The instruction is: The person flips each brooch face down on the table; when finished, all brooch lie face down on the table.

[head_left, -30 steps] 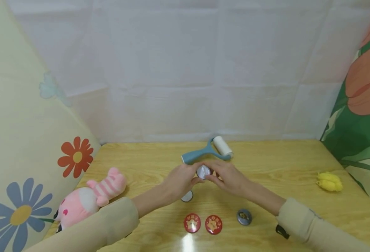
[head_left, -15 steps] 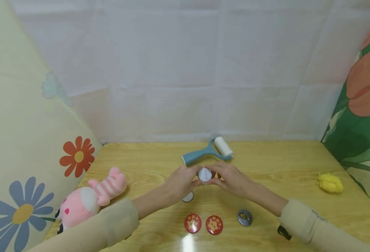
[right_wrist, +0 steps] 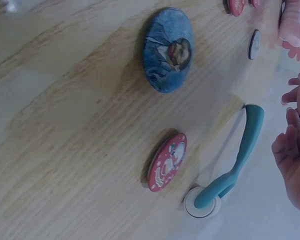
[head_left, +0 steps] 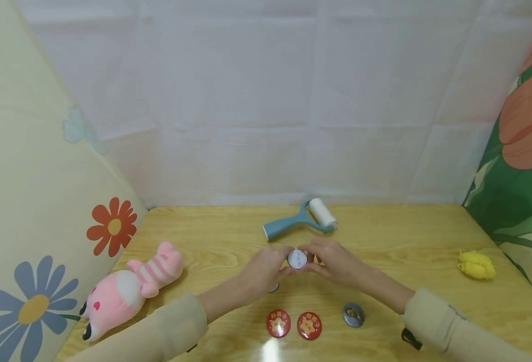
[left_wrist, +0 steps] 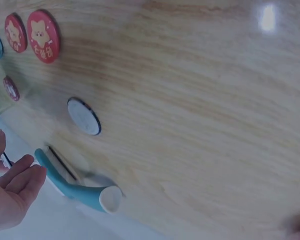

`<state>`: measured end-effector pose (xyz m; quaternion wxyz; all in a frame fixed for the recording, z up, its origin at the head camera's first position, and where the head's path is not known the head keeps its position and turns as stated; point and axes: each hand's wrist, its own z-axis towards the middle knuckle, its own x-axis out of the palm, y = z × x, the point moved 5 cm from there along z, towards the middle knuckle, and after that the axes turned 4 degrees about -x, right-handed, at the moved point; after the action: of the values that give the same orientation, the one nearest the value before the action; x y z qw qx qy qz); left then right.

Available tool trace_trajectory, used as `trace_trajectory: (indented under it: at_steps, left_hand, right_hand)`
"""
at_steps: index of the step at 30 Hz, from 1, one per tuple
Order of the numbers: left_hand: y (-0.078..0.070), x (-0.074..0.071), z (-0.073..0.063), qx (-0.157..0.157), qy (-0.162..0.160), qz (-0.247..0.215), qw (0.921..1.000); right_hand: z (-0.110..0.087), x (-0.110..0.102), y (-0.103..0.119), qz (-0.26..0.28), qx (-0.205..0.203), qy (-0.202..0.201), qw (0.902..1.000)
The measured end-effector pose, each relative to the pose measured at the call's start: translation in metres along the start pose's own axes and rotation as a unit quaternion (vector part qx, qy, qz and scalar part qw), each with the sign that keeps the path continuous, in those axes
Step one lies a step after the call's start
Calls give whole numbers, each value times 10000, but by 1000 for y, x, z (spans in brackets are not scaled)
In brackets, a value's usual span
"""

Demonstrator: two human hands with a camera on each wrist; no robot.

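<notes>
Between both hands a round badge [head_left: 297,259] with a whitish face is held above the table. My left hand [head_left: 262,271] pinches its left edge with thumb and fingers, and my right hand [head_left: 336,261] pinches the right edge. Under the left hand lies a white-faced disc [left_wrist: 83,116] with a dark rim, mostly covered in the head view. A red badge with a white figure [right_wrist: 167,162] lies on the table in the right wrist view, hidden by the right hand from the head camera. Nearer the body are two red star badges [head_left: 278,323] and a blue badge [head_left: 353,314].
A lint roller [head_left: 293,221] with a teal handle lies just beyond the hands. At the left is a pink plush toy [head_left: 130,291], and a small yellow item [head_left: 476,265] sits far right. White cloth [head_left: 248,100] hangs behind the wooden table [head_left: 211,226].
Both hands, with the badge between them, have come slightly toward the body. The left hand now covers more of the white-faced disc. Everything on the table stays put.
</notes>
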<state>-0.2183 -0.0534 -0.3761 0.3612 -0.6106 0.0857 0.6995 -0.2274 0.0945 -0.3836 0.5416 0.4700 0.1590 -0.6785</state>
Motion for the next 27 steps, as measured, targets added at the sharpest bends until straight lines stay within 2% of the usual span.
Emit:
trace_trajectory:
  at_steps: [6, 9, 12, 16, 19, 27]
  left_hand:
    - [3, 16, -2, 9, 43, 55, 10000]
    - [4, 23, -2, 61, -17, -94, 9999]
    - [6, 32, -4, 27, 67, -262, 9996]
    - [10, 43, -6, -215, 296, -580, 9976]
    - [12, 47, -9, -305, 344, -679, 9966]
    - [14, 56, -11, -364, 441, -193, 9982]
  right_hand:
    - [-7, 11, -5, -265, 117, 211, 9994]
    - [-12, 16, -8, -289, 353, 313, 9985]
    - [-17, 22, -11, -223, 620, 505, 9965]
    - [-22, 31, -14, -161, 845, 781, 9932]
    - [-23, 36, -15, -189, 877, 866, 9922]
    - [-25, 45, -17, -235, 928, 1007, 9903]
